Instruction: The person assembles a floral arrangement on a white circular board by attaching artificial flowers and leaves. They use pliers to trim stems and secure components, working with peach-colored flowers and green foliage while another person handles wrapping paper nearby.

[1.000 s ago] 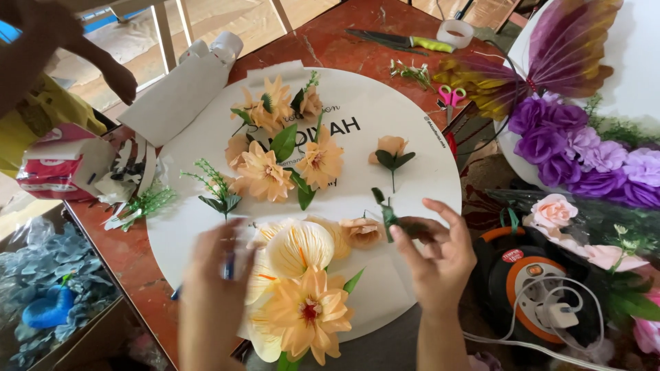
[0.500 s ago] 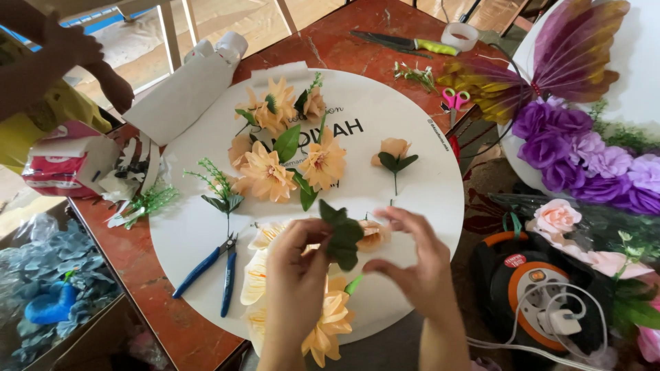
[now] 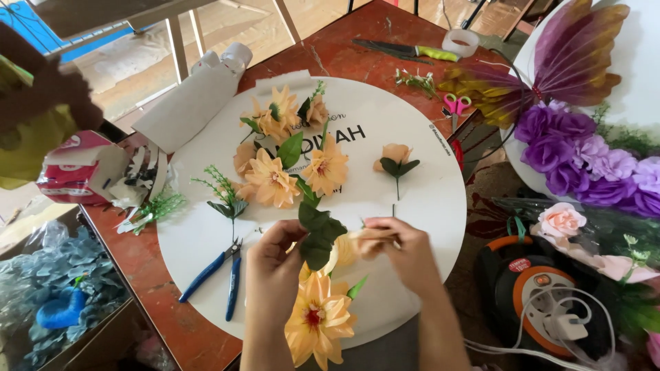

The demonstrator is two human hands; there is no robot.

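Over the near edge of a round white board (image 3: 412, 206), the left hand (image 3: 271, 264) and the right hand (image 3: 402, 251) work close together on one artificial sprig. The left hand's fingertips are pinched together on the lower end of a cluster of dark green leaves (image 3: 317, 233), which rises tilted between the two hands and overlaps the board's middle. The right hand's fingers are closed around a small peach flower bud (image 3: 361, 242), just right of the leaves; whether bud and leaves are already joined cannot be made out, since the fingers cover the spot where they meet. Below the hands lies a large orange paper flower (image 3: 317, 323), partly hidden by the left wrist, with a pale yellow bloom behind it mostly covered. Blue-handled pliers (image 3: 218, 275) lie on the board left of the left hand, apart from it. Farther up sits a bunch of orange flowers (image 3: 285, 161) and a single peach rose with leaves (image 3: 396, 158). Both forearms are cut off by the lower edge of the view.
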